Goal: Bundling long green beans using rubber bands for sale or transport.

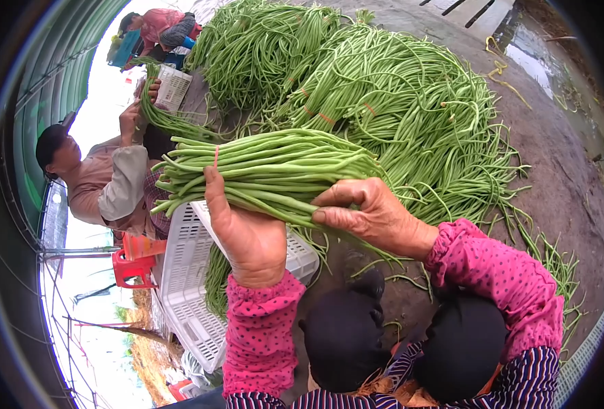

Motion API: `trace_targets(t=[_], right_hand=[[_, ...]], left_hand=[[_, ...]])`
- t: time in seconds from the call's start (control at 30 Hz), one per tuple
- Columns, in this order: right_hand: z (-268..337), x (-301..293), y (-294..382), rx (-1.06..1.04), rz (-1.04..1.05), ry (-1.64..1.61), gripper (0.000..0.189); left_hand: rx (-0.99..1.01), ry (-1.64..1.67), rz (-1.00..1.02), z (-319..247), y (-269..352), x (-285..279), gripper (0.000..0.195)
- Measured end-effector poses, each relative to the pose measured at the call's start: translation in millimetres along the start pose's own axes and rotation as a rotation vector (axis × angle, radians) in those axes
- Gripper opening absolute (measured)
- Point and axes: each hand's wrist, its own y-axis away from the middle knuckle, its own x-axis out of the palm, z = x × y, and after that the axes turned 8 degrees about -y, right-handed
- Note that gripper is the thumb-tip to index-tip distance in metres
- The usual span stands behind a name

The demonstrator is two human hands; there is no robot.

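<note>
A thick bundle of green yardlong beans (281,163) lies across my hands in front of me, its stem ends toward the left. Around it near those ends runs a red rubber band (216,156). My left hand (248,235) supports the bundle from below, thumb up close to the band. With thumb and forefinger, my right hand (371,214) pinches one or a few beans at the bundle's lower edge. Beneath my left hand stands a white plastic crate (187,291) with more beans inside. Both my forearms wear pink dotted sleeves.
A large heap of long beans (424,122), some in banded bundles, covers the ground ahead. To the left a co-worker (107,179) holds beans beside another white crate (174,87). A second person (159,30) crouches farther back. A red plastic stool (133,268) stands behind my crate.
</note>
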Motion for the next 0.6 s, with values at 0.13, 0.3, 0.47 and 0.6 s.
trace_targets(t=[0.13,0.3,0.47,0.6], right_hand=[[5,-4,0,-0.128,-0.104,0.279,0.020],[5,-25,32,-0.306,-0.197,0.905,0.016],[-18,-114,150,0.061,-0.462,0.865,0.013],[21,-169,262,0.158,-0.853,0.950,0.014]], left_hand=[[-0.018,0.007,-0.021,5,0,2,0.040],[0.036,0.045,-0.207,7,-23,-24,0.035],[0.026,0.036,-0.213,-10,-29,-69,0.037],[0.022,0.034,-0.182,-20,-25,-82,0.040]])
